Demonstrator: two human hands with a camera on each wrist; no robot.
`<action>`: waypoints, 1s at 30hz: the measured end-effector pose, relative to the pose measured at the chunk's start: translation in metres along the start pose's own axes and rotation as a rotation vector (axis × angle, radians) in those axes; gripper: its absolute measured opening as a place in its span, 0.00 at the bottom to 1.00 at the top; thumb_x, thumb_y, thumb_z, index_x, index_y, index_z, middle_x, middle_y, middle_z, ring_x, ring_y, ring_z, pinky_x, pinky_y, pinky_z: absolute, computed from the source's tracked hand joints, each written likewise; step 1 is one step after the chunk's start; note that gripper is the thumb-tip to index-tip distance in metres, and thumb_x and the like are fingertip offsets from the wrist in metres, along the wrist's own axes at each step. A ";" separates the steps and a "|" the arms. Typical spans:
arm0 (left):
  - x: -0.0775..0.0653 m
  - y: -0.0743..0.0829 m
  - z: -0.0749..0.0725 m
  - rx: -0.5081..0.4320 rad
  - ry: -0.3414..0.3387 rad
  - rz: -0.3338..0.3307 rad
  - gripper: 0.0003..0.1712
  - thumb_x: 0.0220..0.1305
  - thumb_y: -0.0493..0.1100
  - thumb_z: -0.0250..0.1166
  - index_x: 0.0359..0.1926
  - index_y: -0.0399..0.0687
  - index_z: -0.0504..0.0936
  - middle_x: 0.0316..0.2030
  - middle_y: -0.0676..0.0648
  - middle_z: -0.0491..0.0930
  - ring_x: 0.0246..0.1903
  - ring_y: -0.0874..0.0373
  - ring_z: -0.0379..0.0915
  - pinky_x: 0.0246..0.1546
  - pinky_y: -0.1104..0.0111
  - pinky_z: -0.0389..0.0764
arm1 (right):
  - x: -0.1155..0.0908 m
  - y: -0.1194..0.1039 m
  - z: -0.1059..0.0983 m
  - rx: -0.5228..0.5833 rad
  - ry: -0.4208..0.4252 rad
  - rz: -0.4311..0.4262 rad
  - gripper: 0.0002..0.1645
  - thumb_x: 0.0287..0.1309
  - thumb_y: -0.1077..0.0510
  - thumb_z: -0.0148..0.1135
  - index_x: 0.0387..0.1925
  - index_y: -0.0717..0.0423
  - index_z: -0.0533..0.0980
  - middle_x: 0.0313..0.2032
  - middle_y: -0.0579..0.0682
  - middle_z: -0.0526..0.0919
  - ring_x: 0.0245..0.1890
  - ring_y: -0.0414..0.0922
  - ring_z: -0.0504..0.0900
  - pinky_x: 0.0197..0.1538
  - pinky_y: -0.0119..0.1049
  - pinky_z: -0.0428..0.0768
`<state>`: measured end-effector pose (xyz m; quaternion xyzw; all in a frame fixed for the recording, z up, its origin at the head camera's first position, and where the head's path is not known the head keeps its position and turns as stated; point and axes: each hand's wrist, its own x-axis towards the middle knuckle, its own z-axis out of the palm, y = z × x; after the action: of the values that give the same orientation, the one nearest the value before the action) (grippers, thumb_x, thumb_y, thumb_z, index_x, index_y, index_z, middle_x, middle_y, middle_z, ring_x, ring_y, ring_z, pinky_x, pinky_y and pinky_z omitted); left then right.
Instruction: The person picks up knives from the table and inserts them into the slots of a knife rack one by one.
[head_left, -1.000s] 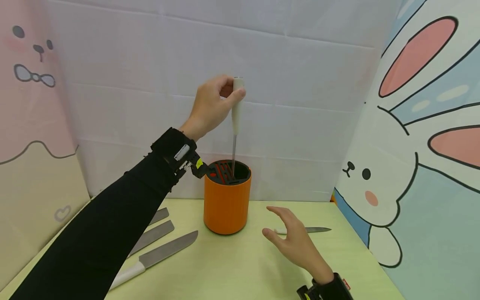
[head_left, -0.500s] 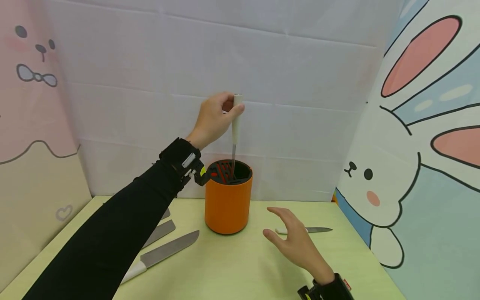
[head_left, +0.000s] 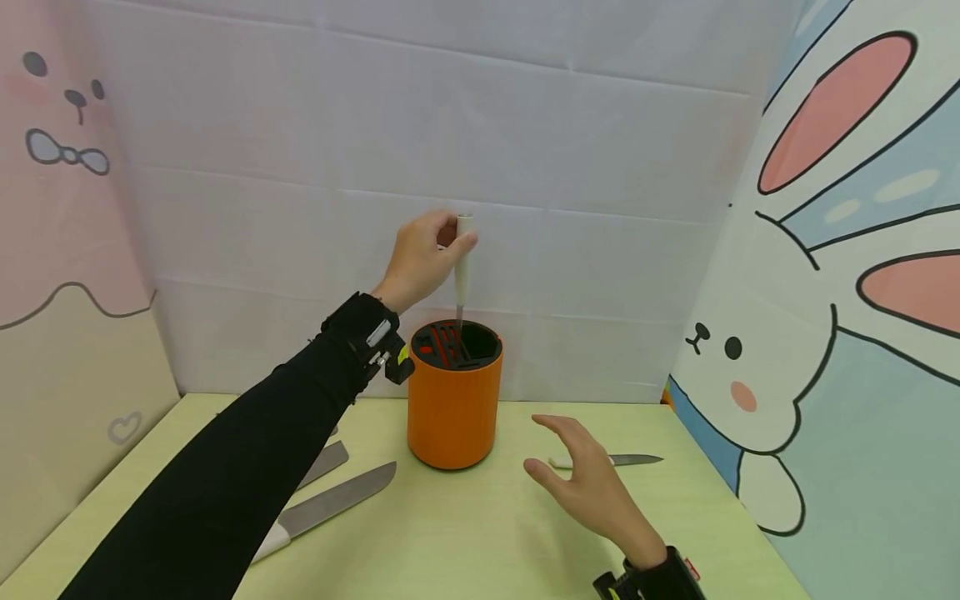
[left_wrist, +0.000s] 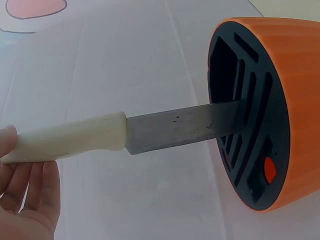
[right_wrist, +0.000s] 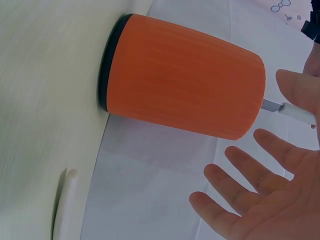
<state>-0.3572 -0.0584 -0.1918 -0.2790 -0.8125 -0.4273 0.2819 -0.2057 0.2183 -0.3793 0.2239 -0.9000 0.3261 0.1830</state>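
Observation:
My left hand [head_left: 426,260] pinches the top of a knife's white handle [left_wrist: 75,137] between thumb and fingers. The knife points down, and its steel blade [left_wrist: 175,125] runs partway into a slot in the black top [head_left: 442,346] of an orange knife block [head_left: 453,417]. In the left wrist view much of the blade still shows above the slots. My right hand [head_left: 585,483], fingers spread and relaxed, hovers over the table to the right of the block and holds nothing. Behind it lies a small knife [head_left: 633,459] with a white handle, partly hidden by the fingers.
On the left of the pale table [head_left: 420,533] lies a large chef's knife [head_left: 341,500] with a white handle. Another blade [head_left: 326,462] lies behind it, partly covered by my left sleeve [head_left: 225,467]. A white sheet [head_left: 600,275] hangs close behind the block.
My left hand has moved down with the knife, so its blade sits deeper in the block. The right hand stays where it was.

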 end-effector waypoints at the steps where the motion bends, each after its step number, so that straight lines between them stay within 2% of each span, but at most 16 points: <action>1: -0.001 -0.001 0.001 0.001 -0.002 -0.001 0.16 0.79 0.47 0.64 0.55 0.39 0.83 0.46 0.41 0.84 0.46 0.48 0.81 0.51 0.58 0.79 | 0.000 0.000 0.000 -0.001 0.000 -0.001 0.34 0.68 0.49 0.74 0.71 0.50 0.75 0.68 0.51 0.79 0.69 0.55 0.77 0.68 0.61 0.76; 10: -0.009 -0.020 0.012 0.015 -0.017 -0.024 0.15 0.78 0.45 0.65 0.53 0.36 0.84 0.46 0.39 0.84 0.45 0.46 0.80 0.49 0.57 0.80 | 0.000 0.001 0.000 -0.002 -0.002 0.000 0.34 0.68 0.49 0.74 0.71 0.50 0.75 0.68 0.51 0.79 0.69 0.55 0.77 0.69 0.61 0.76; 16: -0.016 -0.035 0.018 0.017 -0.034 -0.065 0.16 0.79 0.45 0.65 0.55 0.36 0.83 0.47 0.39 0.84 0.46 0.46 0.80 0.51 0.55 0.81 | -0.001 0.000 0.000 0.004 -0.006 0.004 0.34 0.68 0.49 0.73 0.72 0.50 0.75 0.68 0.51 0.78 0.69 0.55 0.76 0.69 0.61 0.76; 30: -0.025 -0.043 0.024 0.027 -0.059 -0.133 0.18 0.79 0.45 0.64 0.59 0.35 0.82 0.49 0.37 0.83 0.48 0.44 0.79 0.53 0.54 0.80 | -0.001 0.001 -0.001 -0.001 -0.014 0.005 0.34 0.68 0.49 0.73 0.71 0.50 0.75 0.68 0.51 0.79 0.69 0.55 0.76 0.69 0.61 0.76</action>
<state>-0.3752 -0.0635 -0.2440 -0.2332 -0.8430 -0.4254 0.2324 -0.2054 0.2200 -0.3790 0.2239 -0.9020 0.3244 0.1761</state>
